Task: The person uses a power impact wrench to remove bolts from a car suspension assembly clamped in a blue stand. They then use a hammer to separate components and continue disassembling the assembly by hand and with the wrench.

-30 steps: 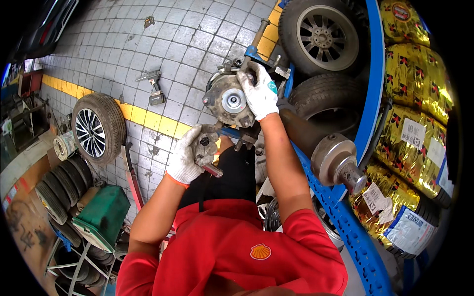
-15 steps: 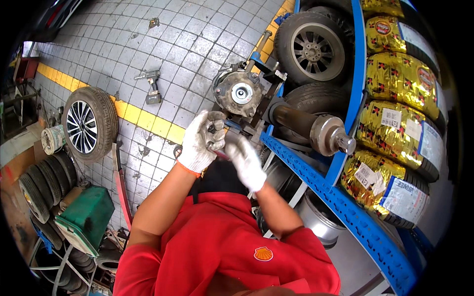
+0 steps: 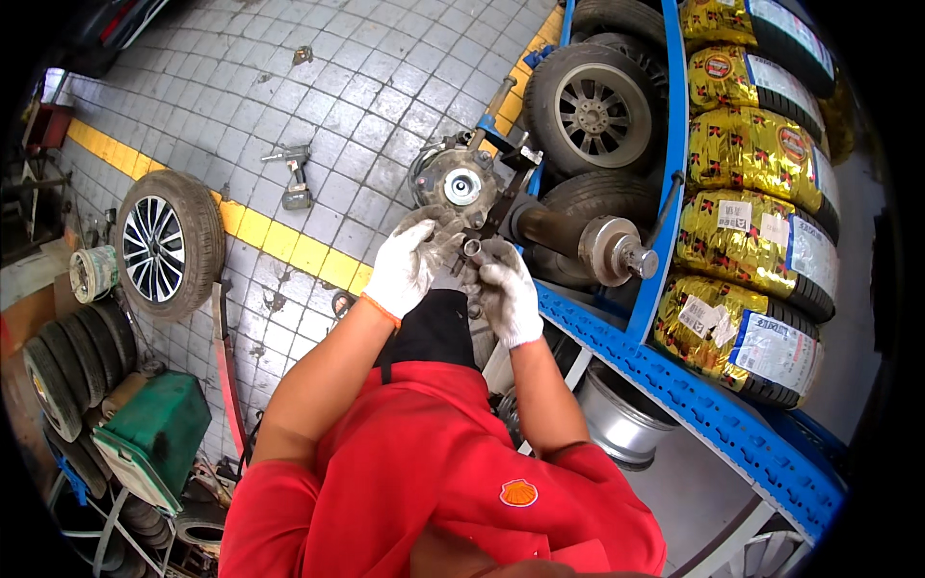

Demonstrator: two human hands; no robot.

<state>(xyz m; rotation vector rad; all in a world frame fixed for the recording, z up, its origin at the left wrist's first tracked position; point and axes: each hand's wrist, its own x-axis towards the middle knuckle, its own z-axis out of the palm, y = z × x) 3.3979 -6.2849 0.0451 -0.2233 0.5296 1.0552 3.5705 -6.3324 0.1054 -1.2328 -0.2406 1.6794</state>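
Note:
In front of my waist, my right hand (image 3: 508, 292), in a soiled white knit glove, grips a short hollow metal cylinder that looks like a socket (image 3: 472, 249). Its open end points up, and the fingers under it are partly hidden. Close by on the left is my left hand (image 3: 405, 262), gloved too, with fingers stretched out beside the cylinder and thumb apart. I see nothing held in it. Just beyond both hands stands a wheel hub assembly (image 3: 462, 187) with a bright centre ring, fixed at a press with a thick steel ram (image 3: 551, 231).
A cordless impact wrench (image 3: 295, 176) lies on the tiled floor, left of the hub. Farther left stands a tyre on a alloy wheel (image 3: 171, 245). A green bin (image 3: 159, 424) is lower left. Blue shelving (image 3: 665, 414) and gold-wrapped tyres (image 3: 742, 231) line the right.
My right hand has gone from a blurred sweep by the left palm to gripping the cylinder, now plainly visible. My left fingers have straightened from a curl. The view has shifted slightly.

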